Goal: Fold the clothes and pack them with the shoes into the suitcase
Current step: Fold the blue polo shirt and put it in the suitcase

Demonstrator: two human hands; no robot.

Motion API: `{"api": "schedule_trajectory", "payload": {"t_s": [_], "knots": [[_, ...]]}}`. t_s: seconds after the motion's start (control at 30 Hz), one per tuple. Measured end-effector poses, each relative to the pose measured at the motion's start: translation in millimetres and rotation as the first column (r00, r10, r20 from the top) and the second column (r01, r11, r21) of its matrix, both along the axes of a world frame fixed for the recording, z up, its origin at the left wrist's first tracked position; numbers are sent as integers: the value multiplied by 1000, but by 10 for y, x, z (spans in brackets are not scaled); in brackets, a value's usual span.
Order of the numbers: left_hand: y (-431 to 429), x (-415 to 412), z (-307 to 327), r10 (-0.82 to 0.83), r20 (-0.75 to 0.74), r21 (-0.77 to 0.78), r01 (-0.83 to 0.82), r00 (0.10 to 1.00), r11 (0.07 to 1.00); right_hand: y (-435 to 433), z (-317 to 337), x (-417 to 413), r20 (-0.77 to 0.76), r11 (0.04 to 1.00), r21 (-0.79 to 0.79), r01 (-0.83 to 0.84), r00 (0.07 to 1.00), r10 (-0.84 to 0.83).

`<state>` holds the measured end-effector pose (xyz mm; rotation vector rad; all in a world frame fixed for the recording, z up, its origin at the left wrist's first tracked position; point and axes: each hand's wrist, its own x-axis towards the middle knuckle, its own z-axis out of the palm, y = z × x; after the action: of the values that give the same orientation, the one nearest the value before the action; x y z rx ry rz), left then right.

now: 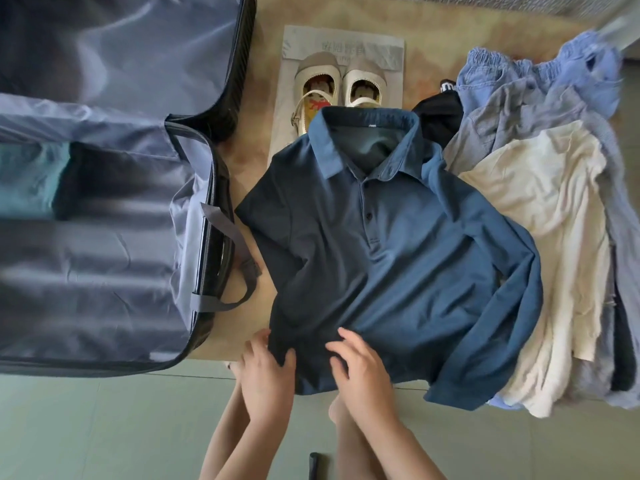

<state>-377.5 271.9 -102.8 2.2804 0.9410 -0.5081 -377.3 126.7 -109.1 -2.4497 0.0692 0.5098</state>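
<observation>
Blue polo shirt lies face up and collar away from you on the tan surface, its hem hanging over the near edge. Your left hand pinches the hem at its left corner, thumb over the fabric; your right hand rests flat on the hem beside it, fingers spread, gripping nothing. Open suitcase sits to the left, pale shoes on a grey bag just beyond the collar, heaped clothes to the right.
</observation>
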Motion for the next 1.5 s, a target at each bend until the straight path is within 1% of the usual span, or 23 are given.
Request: {"api": "schedule_trajectory", "payload": {"t_s": [0.07,0.17,0.23,0.3,0.37,0.43,0.47,0.53,0.6,0.67,0.77,0.8,0.93,1.07,1.17,1.27,1.33,1.4,1.5], "knots": [[-47,123,-17,-21,70,12,20,997,1000,-201,38,157,86,990,-5,140,987,-139],[-83,381,-16,-16,166,-10,18,986,1000,-527,91,478,233,961,-48,271,939,-253],[-81,589,-26,10,211,-72,5,977,997,-716,114,672,259,936,-83,341,915,-310],[-84,802,-23,58,205,-182,-20,977,983,-875,101,828,205,917,-110,383,912,-356],[-108,1000,-9,75,146,-274,-32,986,961,-1011,52,948,159,929,-155,337,936,-313],[-133,1154,-6,105,91,-338,-69,990,939,-1106,-7,1016,98,952,-203,228,972,-212],[-137,1212,-15,147,71,-360,-113,987,926,-1128,-37,1019,52,957,-244,156,988,-148],[-131,1311,-39,265,14,-416,-235,964,878,-1132,-101,967,-26,935,-353,13,999,-24],[-110,1373,-82,340,-56,-463,-326,939,824,-1119,-156,891,-67,906,-419,-59,997,34],[-103,1397,-85,399,-73,-489,-382,914,785,-1107,-179,841,-37,903,-426,-54,998,42],[-129,1441,-48,513,-41,-521,-456,858,722,-1082,-192,835,-28,918,-396,-16,1000,6],[-146,1449,-24,532,-22,-529,-462,846,712,-1064,-191,835,-30,922,-386,-7,1000,-5],[-183,1426,46,562,76,-527,-446,823,724,-990,-187,858,-19,925,-379,28,999,-37],[-113,1398,73,567,179,-445,-448,804,775,-955,-175,870,-30,929,-368,35,998,-50],[-39,1402,120,487,346,-262,-415,802,871,-952,-184,859,-22,930,-365,38,999,-49],[7,1428,115,392,428,-130,-374,814,918,-946,-210,851,-17,928,-370,43,998,-54],[8,1435,79,312,457,-55,-323,833,945,-930,-224,847,-14,928,-371,46,998,-55],[8,1406,9,184,457,46,-230,870,972,-912,-230,851,-17,927,-372,46,998,-56],[27,1338,-127,-5,351,178,-62,937,982,-902,-226,865,-12,934,-354,54,998,-63]]}}
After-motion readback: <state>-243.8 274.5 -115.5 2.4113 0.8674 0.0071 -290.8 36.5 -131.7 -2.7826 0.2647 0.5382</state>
